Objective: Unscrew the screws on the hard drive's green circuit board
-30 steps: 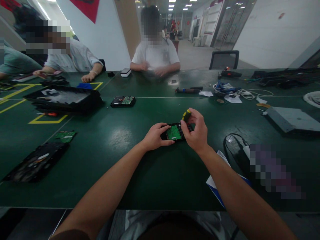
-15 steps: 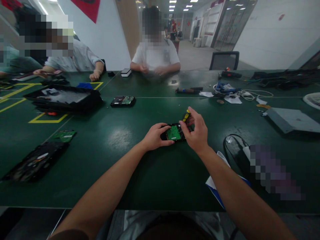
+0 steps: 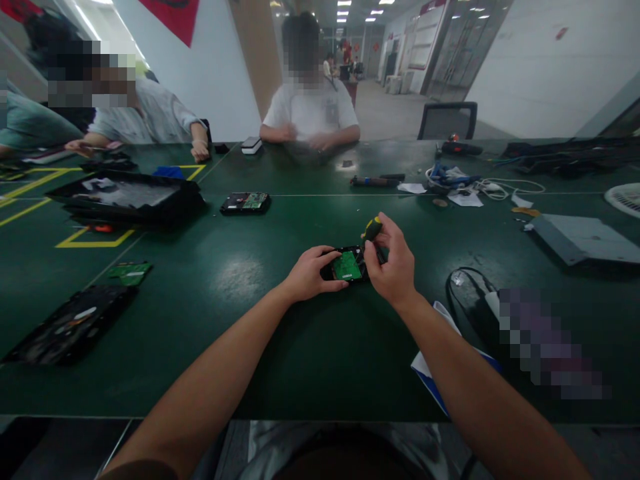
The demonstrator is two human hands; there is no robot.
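Note:
A small black hard drive (image 3: 349,265) with a green circuit board facing up lies on the green table (image 3: 280,333) in front of me. My left hand (image 3: 311,272) grips its left edge, fingers curled around it. My right hand (image 3: 393,263) is closed round a screwdriver with a yellow and black handle (image 3: 372,230), held upright with its tip down at the drive's right side.
Another hard drive (image 3: 246,202) lies further back. A black tray (image 3: 125,197) and an opened device (image 3: 70,327) with a loose green board (image 3: 131,271) sit to the left. Cables and tools (image 3: 450,179) lie at the back right, a grey box (image 3: 585,239) right. Three people sit opposite.
My right hand shifted its fingers on the screwdriver handle, which stays at the same spot over the drive. My left hand has not moved.

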